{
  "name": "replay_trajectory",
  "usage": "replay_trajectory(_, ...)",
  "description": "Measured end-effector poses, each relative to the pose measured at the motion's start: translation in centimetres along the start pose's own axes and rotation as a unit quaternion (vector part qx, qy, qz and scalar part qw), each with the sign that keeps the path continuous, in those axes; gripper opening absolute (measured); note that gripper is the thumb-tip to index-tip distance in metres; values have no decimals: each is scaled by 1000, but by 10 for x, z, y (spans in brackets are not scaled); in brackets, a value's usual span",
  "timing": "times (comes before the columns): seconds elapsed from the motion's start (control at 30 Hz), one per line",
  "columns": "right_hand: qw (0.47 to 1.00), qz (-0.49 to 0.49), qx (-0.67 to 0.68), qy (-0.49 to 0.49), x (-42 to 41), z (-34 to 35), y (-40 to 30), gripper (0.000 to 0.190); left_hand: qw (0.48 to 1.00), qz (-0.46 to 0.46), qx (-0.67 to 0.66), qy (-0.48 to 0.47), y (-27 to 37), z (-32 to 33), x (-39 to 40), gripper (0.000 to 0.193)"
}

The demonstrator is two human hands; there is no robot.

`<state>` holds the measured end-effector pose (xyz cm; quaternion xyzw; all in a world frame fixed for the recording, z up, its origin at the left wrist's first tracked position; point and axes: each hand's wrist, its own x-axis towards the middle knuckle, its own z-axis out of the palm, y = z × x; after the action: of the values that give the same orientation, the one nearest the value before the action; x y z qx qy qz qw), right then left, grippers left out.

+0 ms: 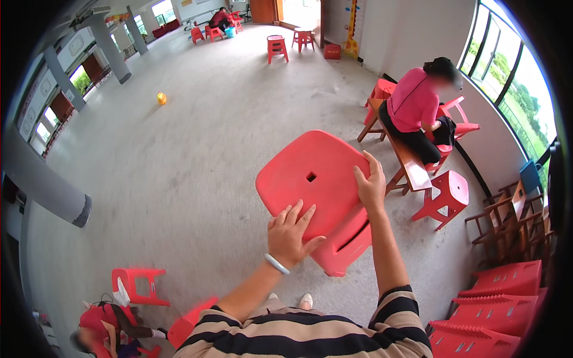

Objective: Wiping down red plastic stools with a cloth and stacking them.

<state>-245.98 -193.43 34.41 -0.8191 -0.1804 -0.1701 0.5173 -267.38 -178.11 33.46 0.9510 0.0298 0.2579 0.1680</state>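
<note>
A red plastic stool (313, 165) is before me, its square seat with a small centre hole facing up towards the camera and its legs pointing down and to the right. My left hand (293, 232), with a pale bangle at the wrist, lies on the near edge of the seat, fingers spread over the top. At the seat's right edge my right hand (371, 183) grips the rim, its thumb on the top. The fingers' undersides are hidden. Whether the legs touch the floor I cannot tell.
A person in pink sits on a wooden bench (405, 156) at right, beside a red stool (447, 197). Stacked red stools (497, 304) stand lower right, near wooden chairs (515, 210). Another person sits lower left by a red stool (138, 284). A grey column (44, 188) rises at left.
</note>
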Motion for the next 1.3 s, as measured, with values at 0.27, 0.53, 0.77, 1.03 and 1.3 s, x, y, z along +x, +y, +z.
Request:
replay_trajectory(0.27,995,-8,4,-100,45,5,16,48,996,-78,-31,-3,-137,38,58,85)
replay_trajectory(0.53,981,46,-132,-138,90,52,-4,55,994,-79,-44,-64,-153,35,48,83)
replay_trajectory(0.77,939,146,-259,-175,124,131,-39,40,928,-116,-274,-223,-219,-9,49,89)
replay_trajectory(1.03,917,-11,-212,-339,150,239,-58,34,958,-119,-253,-67,-338,49,165,84)
replay_trajectory(1.3,867,-78,-289,-400,138,232,-79,37,914,-117,-313,-230,-324,24,189,69)
